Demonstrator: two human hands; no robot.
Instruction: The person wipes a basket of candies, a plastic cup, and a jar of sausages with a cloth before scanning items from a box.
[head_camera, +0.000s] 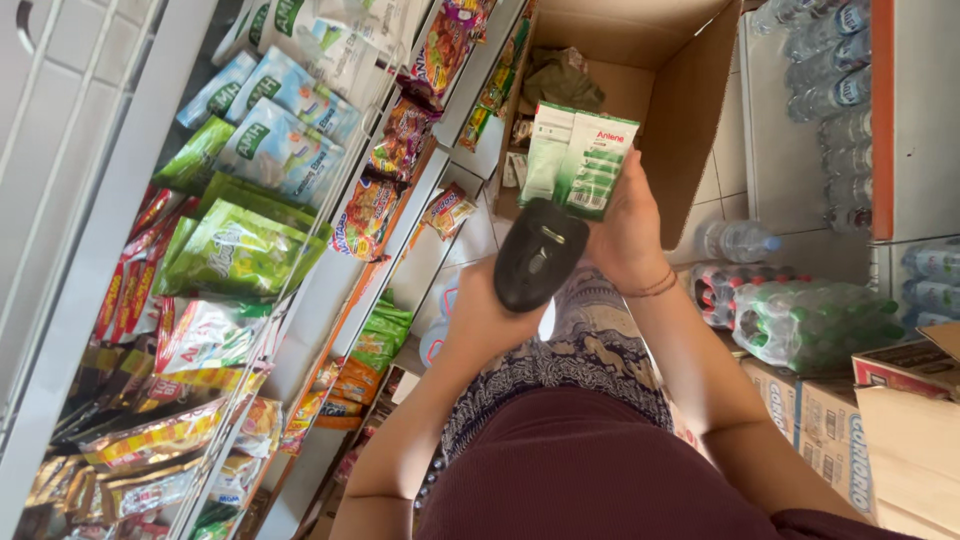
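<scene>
Green-white carton (580, 165) | gripped by right hand (628, 235) fingers | left hand (480, 318): black scanner (538, 255)

The rectangular carton pack (583, 165) was green and white, the handheld plastic scanner (538, 255) black, the open cardboard box (690, 90) brown.

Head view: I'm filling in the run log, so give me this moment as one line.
left hand: holds black scanner | right hand: holds green-and-white cartons | scanner aimed at cartons | open cardboard box behind

A black scanner (538, 255) points at two green and white packs (578, 160), held over a brown box (690, 100).
</scene>
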